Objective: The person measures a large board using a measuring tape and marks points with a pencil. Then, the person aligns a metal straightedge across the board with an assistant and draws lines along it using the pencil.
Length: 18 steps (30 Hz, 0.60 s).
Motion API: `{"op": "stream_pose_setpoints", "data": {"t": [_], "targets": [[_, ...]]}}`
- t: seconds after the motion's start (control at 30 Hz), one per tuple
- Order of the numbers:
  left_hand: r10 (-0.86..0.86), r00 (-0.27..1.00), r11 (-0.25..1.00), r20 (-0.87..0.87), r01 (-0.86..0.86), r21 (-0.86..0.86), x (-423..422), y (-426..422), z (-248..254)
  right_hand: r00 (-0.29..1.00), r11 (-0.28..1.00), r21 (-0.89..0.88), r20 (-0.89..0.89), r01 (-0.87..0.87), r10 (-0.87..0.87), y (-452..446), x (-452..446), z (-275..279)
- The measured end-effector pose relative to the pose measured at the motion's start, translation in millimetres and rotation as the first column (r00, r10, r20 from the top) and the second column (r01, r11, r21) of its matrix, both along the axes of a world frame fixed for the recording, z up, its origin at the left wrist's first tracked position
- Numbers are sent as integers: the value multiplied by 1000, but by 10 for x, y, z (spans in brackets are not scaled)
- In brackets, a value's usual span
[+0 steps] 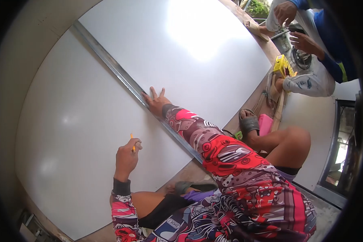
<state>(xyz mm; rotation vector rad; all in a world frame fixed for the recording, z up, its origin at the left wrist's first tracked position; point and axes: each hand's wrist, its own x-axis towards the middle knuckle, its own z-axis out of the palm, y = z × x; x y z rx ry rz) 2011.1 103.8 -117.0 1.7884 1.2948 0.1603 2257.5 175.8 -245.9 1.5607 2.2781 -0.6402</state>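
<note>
I note: metal channel (113, 66) runs diagonally over white panel (68, 141). Right hand (156, 101), nearer, touches channel, fingers splayed. Left hand (128, 157) pinches yellow pencil (133, 149), left of channel, apart from it.

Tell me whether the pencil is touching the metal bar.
Apart. The head view shows the pencil in the left hand, with a bare stretch of white board plainly separating it from the metal bar.

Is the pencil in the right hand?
No, the left hand holds the pencil, while the right hand lies on the metal strip.
</note>
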Motion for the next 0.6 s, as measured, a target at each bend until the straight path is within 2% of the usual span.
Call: {"op": "stream_pose_setpoints", "data": {"t": [0.07,0.1,0.27,0.4,0.5,0.53,0.57,0.6], "targets": [[-27,997,997,-74,21,-80,35,30,82,999,1000,-23,35,-5,6,26,-12,29],[-27,997,999,-66,23,-49,44,17,59,1000,1000,-16,14,9,-8,24,-26,1],[-90,983,989,-160,69,-128,4,-21,-52,999,998,51,-12,46,-45,48,-52,-272],[-100,979,991,-175,83,-105,-35,-73,-143,998,982,186,38,37,-44,-25,-129,-153],[-116,968,992,-220,103,-72,85,-112,-179,893,968,36,-397,247,-213,49,65,16],[-112,970,992,-218,96,-81,114,-152,-131,862,931,191,-469,310,-191,-6,100,-37],[-109,971,992,-214,91,-91,117,-148,-97,859,915,174,-441,365,-259,-6,69,72],[-117,961,989,-249,92,-112,137,-167,-69,783,855,121,-483,504,-393,7,37,76]]}}
